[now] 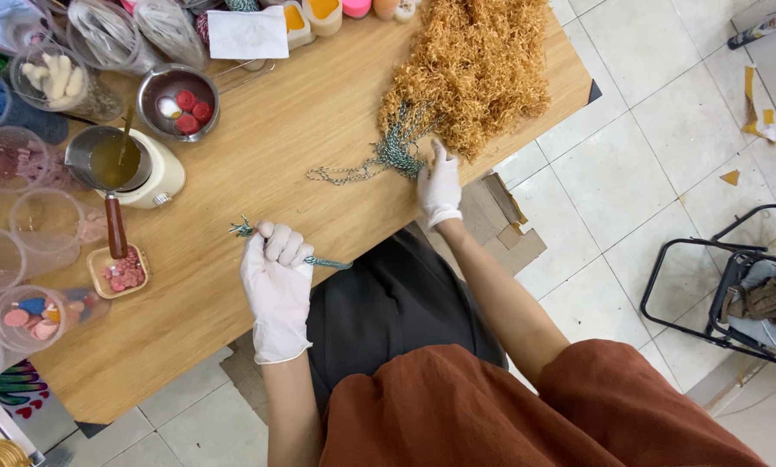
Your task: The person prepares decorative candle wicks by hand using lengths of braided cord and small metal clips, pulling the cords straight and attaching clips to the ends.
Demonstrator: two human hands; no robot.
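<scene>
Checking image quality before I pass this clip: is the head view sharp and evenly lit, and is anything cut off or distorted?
Head view: even, soft light with faint shadows; the left hand gripping green twine and the right hand by the orange fibre bundle are sharp; slight glare on the metal bowl; the plastic cups are cropped at the left edge; lines bend mildly near the corners.

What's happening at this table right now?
A person in white gloves sits at a wooden table. The left hand is closed around a short piece of green-and-white twisted cord, near the table's edge. The right hand reaches forward and touches a loose bundle of the same cord, which lies against a big heap of golden-brown shredded filler. To the left stand a small pot of amber liquid and a metal bowl of red discs.
</scene>
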